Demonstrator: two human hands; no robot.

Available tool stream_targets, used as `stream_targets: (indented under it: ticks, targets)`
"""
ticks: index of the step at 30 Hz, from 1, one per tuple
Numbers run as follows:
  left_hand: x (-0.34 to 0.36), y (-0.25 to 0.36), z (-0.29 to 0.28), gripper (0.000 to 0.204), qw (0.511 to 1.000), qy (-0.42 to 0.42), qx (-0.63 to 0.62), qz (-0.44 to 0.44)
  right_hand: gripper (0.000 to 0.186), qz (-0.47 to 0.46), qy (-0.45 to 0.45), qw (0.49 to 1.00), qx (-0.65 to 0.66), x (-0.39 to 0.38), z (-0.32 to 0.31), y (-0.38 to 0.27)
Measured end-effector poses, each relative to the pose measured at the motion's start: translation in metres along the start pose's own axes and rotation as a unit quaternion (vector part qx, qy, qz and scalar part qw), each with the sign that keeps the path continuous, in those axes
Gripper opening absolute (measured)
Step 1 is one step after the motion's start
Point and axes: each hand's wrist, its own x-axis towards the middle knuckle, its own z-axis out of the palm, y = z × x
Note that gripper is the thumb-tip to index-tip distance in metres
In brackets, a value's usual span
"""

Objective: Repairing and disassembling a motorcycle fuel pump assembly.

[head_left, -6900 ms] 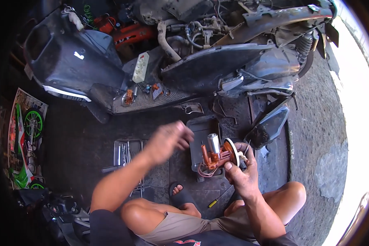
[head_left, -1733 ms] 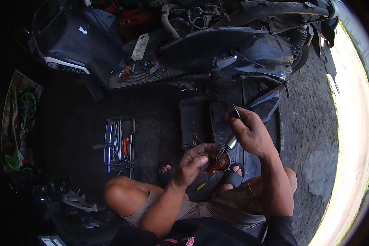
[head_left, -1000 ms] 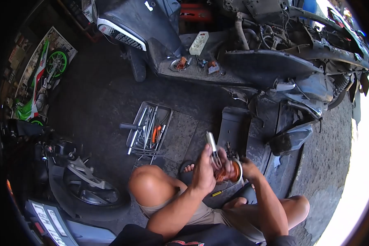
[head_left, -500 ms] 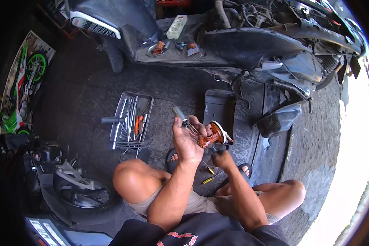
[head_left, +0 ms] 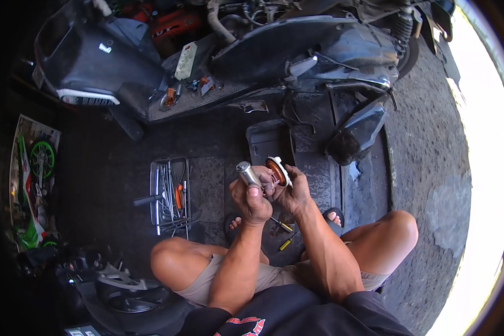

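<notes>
My left hand (head_left: pixel 252 204) is closed around a silver fuel pump cylinder (head_left: pixel 247 173), its round end tilted up and away from me. Close beside it, my right hand (head_left: pixel 295 194) grips an orange-brown plastic fuel pump housing (head_left: pixel 276 171) with a white rim by its right side. The left fingertips reach to the housing, and their grip on its underside is partly hidden. Both hands are raised over the floor between my bent knees. Below them lie two yellow-handled screwdrivers (head_left: pixel 286 245) near my sandalled feet.
A metal tray of tools (head_left: pixel 186 168) lies to the left, beyond a dark bin (head_left: pixel 270 147). A partly stripped scooter (head_left: pixel 252 73) stands across the far side, with a power strip (head_left: pixel 186 60) and small orange parts (head_left: pixel 169 98) on its footboard. A wheel (head_left: pixel 134 297) is at lower left.
My right hand has come up from below and now holds the housing, which was in my left hand with the cylinder. The cylinder has turned toward me. The whole view has shifted.
</notes>
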Motion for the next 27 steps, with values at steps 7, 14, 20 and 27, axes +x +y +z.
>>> stream_targets:
  ticks: [7, 14, 20, 27]
  targets:
    - [0.007, -0.015, -0.001, 0.058, 0.998, 0.052, 0.005, -0.019, 0.053, 0.016, -0.006, 1.0, 0.006, 0.002, 0.006, 0.0]
    - [0.015, -0.012, -0.001, 0.053, 0.959, -0.049, 0.211, 0.185, 0.049, -0.014, 0.047, 0.999, 0.016, 0.005, 0.001, -0.002]
    - [0.027, -0.004, 0.011, 0.054, 0.934, -0.068, 0.215, 0.275, 0.042, -0.032, 0.042, 0.998, 0.04, 0.019, 0.009, -0.005]
    - [0.037, -0.003, 0.015, 0.053, 0.911, -0.075, 0.256, 0.313, 0.021, -0.062, 0.093, 0.993, -0.031, 0.017, 0.02, -0.006]
